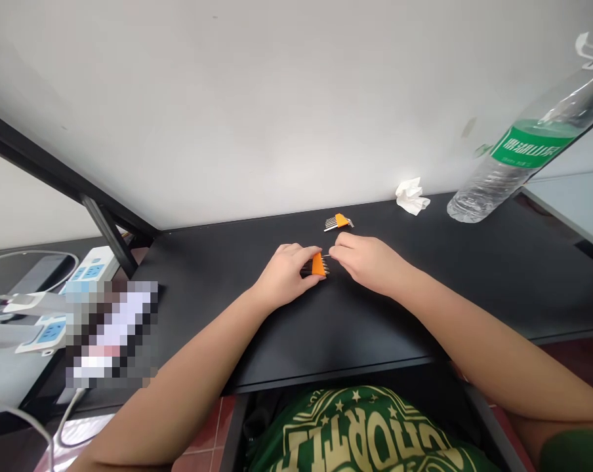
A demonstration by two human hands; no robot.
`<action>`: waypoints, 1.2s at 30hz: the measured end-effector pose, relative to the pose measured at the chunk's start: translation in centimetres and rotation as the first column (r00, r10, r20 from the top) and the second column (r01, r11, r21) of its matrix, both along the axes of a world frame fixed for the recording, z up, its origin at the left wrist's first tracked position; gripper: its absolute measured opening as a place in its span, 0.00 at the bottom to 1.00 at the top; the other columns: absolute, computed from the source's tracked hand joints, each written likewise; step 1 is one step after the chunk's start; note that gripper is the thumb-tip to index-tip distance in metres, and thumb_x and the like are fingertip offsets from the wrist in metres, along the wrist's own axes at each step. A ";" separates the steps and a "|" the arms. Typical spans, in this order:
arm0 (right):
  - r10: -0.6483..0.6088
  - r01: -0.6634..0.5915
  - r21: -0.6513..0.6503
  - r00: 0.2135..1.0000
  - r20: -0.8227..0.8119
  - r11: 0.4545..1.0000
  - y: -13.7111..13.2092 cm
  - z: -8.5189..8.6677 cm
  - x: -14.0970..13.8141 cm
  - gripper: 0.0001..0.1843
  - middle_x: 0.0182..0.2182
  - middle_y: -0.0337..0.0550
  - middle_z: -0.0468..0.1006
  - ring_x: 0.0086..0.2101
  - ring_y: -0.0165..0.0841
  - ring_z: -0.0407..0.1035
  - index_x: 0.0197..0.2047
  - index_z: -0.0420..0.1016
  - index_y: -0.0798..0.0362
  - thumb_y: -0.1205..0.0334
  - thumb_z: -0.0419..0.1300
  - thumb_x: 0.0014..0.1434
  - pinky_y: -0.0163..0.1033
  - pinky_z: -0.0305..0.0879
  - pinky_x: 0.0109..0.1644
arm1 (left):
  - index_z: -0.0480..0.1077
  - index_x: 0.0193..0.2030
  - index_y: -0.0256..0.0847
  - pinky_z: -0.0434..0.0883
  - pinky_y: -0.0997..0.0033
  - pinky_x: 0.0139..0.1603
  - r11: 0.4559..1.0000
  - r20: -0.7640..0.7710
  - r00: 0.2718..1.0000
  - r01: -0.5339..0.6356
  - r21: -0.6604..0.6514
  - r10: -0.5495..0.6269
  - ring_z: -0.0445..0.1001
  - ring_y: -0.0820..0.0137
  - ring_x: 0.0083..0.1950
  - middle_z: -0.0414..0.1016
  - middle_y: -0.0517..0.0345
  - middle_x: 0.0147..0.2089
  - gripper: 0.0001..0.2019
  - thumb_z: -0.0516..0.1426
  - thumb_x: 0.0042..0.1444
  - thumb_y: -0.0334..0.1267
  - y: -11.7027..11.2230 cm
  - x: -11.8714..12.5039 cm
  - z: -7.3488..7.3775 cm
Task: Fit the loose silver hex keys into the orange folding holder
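My left hand (292, 275) grips an orange hex key holder (319, 264) between thumb and fingers, low over the black desk. Several metal key ends stick out of its right side. Close by on the right, my right hand (365, 261) is closed in a pinch on a thin metal hex key (326, 255) that reaches toward the holder; whether its tip sits inside the holder I cannot tell. Behind both hands, a second orange holder with hex keys (342, 221) lies on the desk, its keys pointing left.
A large clear plastic bottle (532, 145) with a green label stands at the back right, beside a crumpled white tissue (412, 196). On the left are a blurred-out phone (122, 321), a white power strip (94, 267) and cables. The black desk (218, 262) meets a white wall (277, 118).
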State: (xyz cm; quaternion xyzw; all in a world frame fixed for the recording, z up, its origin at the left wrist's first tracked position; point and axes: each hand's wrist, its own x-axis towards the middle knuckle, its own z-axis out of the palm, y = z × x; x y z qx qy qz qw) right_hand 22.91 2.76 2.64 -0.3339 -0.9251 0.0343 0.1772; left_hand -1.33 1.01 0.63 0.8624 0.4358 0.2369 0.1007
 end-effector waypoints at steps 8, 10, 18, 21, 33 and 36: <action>0.036 -0.068 -0.101 0.958 -0.286 0.993 0.1 -0.5 -0.5 0.12 0.39 0.45 0.76 0.33 0.31 0.68 0.40 0.79 0.54 0.69 0.54 0.72 0.38 0.64 0.37 | 0.73 0.58 0.43 0.67 0.50 0.64 0.999 -0.009 1.000 -0.004 0.042 0.005 0.75 0.56 0.57 0.81 0.50 0.49 0.21 0.66 0.59 0.42 -0.2 -0.1 0.2; 0.039 -0.074 -0.103 0.951 -0.306 0.992 0.1 -0.4 -0.5 0.12 0.40 0.46 0.77 0.34 0.32 0.69 0.41 0.79 0.54 0.70 0.54 0.72 0.38 0.66 0.39 | 0.73 0.58 0.43 0.67 0.50 0.64 0.999 -0.009 1.000 -0.003 0.035 0.003 0.75 0.56 0.58 0.81 0.51 0.49 0.21 0.66 0.59 0.43 -0.2 -0.1 0.2; 0.077 -0.074 0.040 0.993 -0.086 0.996 -0.5 -0.1 -0.3 0.15 0.37 0.46 0.75 0.34 0.34 0.65 0.39 0.78 0.56 0.76 0.51 0.69 0.39 0.62 0.35 | 0.73 0.58 0.45 0.67 0.50 0.65 1.000 -0.015 1.000 0.017 -0.017 -0.017 0.76 0.57 0.57 0.81 0.52 0.50 0.20 0.66 0.60 0.44 -0.2 0.0 0.2; 0.111 -0.105 0.105 0.993 -0.046 0.989 -0.6 0.1 -0.1 0.16 0.38 0.48 0.75 0.36 0.36 0.65 0.40 0.78 0.56 0.77 0.50 0.68 0.39 0.61 0.34 | 0.74 0.58 0.46 0.68 0.51 0.64 0.999 0.009 1.000 0.014 -0.040 -0.014 0.77 0.57 0.56 0.81 0.53 0.50 0.20 0.66 0.59 0.45 -0.2 0.1 0.3; -0.019 -0.159 -0.303 0.860 -0.511 0.940 1.1 0.4 0.3 0.08 0.36 0.42 0.82 0.36 0.35 0.74 0.37 0.82 0.49 0.64 0.61 0.67 0.42 0.70 0.43 | 0.76 0.57 0.46 0.73 0.54 0.62 0.998 0.140 0.990 -0.006 -0.058 0.014 0.77 0.59 0.54 0.81 0.52 0.51 0.22 0.70 0.56 0.45 -0.5 0.1 0.7; -0.040 -0.261 -0.427 0.815 -0.578 0.866 0.9 0.1 -0.1 0.07 0.37 0.41 0.82 0.37 0.34 0.74 0.37 0.84 0.49 0.64 0.64 0.65 0.42 0.70 0.44 | 0.77 0.55 0.46 0.72 0.53 0.64 0.996 0.151 0.987 0.057 -0.074 -0.045 0.76 0.58 0.57 0.81 0.52 0.50 0.21 0.69 0.56 0.46 -0.7 0.2 0.7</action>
